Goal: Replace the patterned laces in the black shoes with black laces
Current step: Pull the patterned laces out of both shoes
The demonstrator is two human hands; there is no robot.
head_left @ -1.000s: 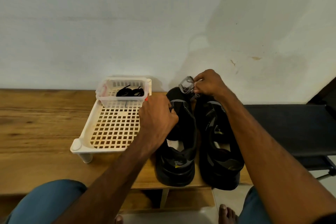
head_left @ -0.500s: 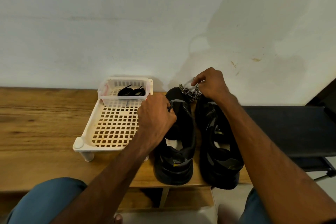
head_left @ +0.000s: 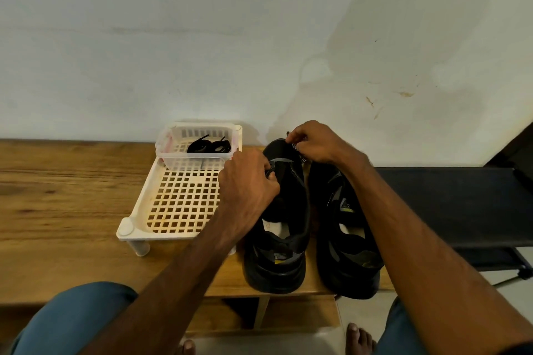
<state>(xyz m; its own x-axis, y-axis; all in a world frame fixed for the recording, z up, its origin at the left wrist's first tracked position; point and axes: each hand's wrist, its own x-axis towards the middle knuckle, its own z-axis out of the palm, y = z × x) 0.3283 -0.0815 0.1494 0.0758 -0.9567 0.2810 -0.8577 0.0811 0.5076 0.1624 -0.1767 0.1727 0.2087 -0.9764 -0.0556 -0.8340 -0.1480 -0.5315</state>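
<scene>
Head: shoes (head_left: pixel 291 199), wooden bench (head_left: pixel 72 196), white wall (head_left: pixel 173 37)

Patterned lace (head_left: pixel 297 149): mostly hidden under the right hand (head_left: pixel 317 143). Black shoe (head_left: pixel 288 210): eyelets covered by the left hand (head_left: pixel 248 181). Black laces (head_left: pixel 209 145): partly veiled by the basket (head_left: pixel 196 158) wall. Worktop (head_left: pixel 57 196): cut at left edge.

Patterned lace (head_left: pixel 302 157) — in right hand (head_left: pixel 317 143)
</scene>
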